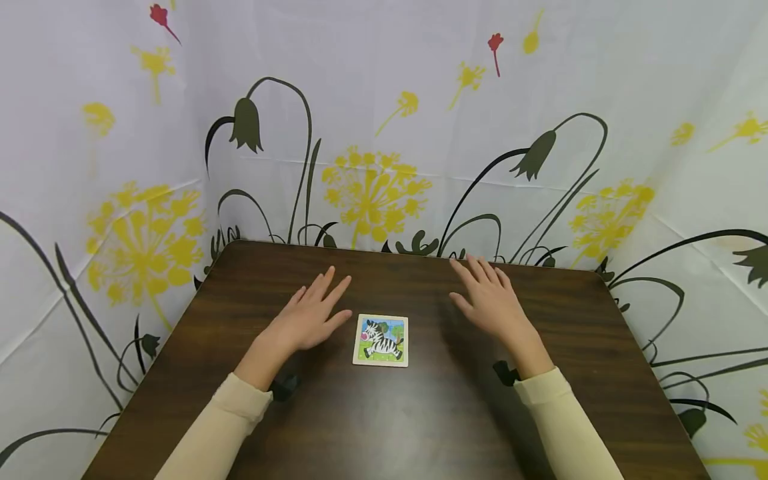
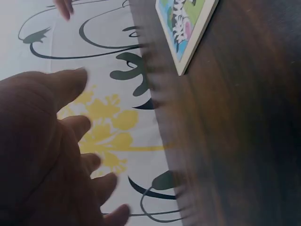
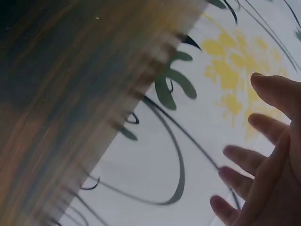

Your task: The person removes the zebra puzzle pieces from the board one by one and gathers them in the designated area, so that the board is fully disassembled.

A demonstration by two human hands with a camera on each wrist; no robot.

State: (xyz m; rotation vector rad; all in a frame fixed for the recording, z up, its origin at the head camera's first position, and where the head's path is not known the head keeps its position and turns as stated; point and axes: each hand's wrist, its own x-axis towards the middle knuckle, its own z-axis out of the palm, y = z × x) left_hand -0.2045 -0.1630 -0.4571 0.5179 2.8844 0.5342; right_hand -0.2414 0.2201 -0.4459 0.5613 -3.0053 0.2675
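A small square zebra picture puzzle [image 1: 381, 341] with a pale wooden border lies flat on the dark table, between the two hands. Just left of it in the head view is my left hand [image 1: 309, 313], fingers spread and holding nothing. My right hand [image 1: 489, 297] is farther off on the puzzle's right side, its fingers also extended and without anything in them. In the left wrist view, one corner of the puzzle [image 2: 186, 33] shows at the top, apart from the left hand [image 2: 51, 141]. The right wrist view has the right hand [image 3: 263, 160] with fingers apart; no puzzle appears there.
The dark wood-grain table [image 1: 420, 427] has its far edge against a white cloth [image 1: 372, 67] printed with yellow and red flowers and dark stems. This cloth also hangs along the left and right sides. Dark straps [image 1: 506, 373] show under the wrists.
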